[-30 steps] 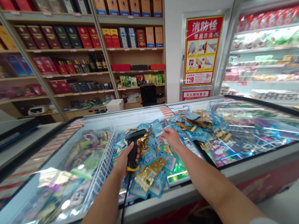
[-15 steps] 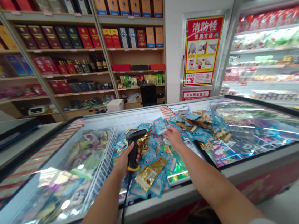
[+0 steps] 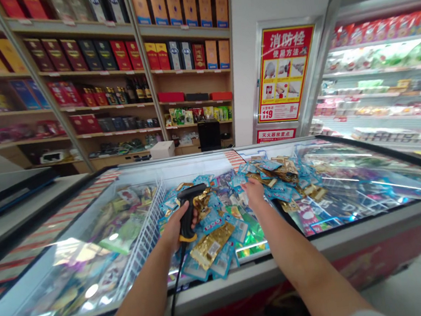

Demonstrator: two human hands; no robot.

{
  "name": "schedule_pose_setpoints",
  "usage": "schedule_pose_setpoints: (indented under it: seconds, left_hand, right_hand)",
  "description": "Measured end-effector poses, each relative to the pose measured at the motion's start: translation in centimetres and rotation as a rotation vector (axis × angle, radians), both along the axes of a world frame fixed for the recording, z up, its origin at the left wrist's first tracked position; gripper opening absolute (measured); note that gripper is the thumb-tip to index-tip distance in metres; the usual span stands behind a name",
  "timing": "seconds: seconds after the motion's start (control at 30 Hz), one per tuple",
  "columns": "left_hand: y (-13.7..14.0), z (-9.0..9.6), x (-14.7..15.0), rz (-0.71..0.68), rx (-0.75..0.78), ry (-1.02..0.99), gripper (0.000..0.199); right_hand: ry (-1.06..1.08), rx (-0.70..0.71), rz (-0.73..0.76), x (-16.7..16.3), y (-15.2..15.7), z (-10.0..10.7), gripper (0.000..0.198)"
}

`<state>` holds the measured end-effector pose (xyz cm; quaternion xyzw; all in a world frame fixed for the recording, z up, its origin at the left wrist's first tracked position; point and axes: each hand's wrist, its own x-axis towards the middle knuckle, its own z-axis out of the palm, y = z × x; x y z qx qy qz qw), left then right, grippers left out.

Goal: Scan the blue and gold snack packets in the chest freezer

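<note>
Head view: two hands are visible. The left hand is closed around one black scanner. The right hand pinches one blue packet between two packet piles, left pile and right pile; overlap prevents counting packets. Both piles rest on the chest freezer's glass top. Behind: six orange boxes, top shelf; one red-framed poster, wall-mounted.
</note>
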<state>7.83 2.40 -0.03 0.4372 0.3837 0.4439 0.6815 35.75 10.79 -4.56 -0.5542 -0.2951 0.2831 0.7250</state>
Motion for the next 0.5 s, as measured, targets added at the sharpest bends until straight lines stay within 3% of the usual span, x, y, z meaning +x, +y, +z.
schedule_pose_setpoints:
  seconds: [0.1, 0.13, 0.2, 0.33, 0.4, 0.5]
  left_hand:
    - [0.0, 0.0, 0.0, -0.007, 0.006, -0.004, 0.043]
    - [-0.1, 0.0, 0.0, -0.009, 0.011, -0.006, 0.043]
    - [-0.2, 0.2, 0.1, -0.005, 0.016, -0.008, 0.043]
    - [-0.4, 0.4, 0.1, 0.002, 0.004, -0.008, 0.043]
    - [-0.4, 0.4, 0.2, 0.002, -0.008, -0.005, 0.043]
    - [-0.3, 0.4, 0.1, 0.003, -0.016, 0.001, 0.044]
  right_hand:
    - [-0.169, -0.087, -0.045, 0.1, -1.3, 1.2, 0.037]
    - [-0.248, -0.108, 0.01, 0.1, -1.9, 1.7, 0.038]
    - [-0.402, -0.153, 0.227, -0.1, -3.3, 2.6, 0.033]
    - [-0.65, -0.35, 0.841, -0.7, -5.6, 3.8, 0.019]
    - [-0.723, -0.39, 0.971, -1.0, -6.1, 4.1, 0.021]
    - [-0.725, -0.4, 1.046, -1.0, -6.3, 4.4, 0.028]
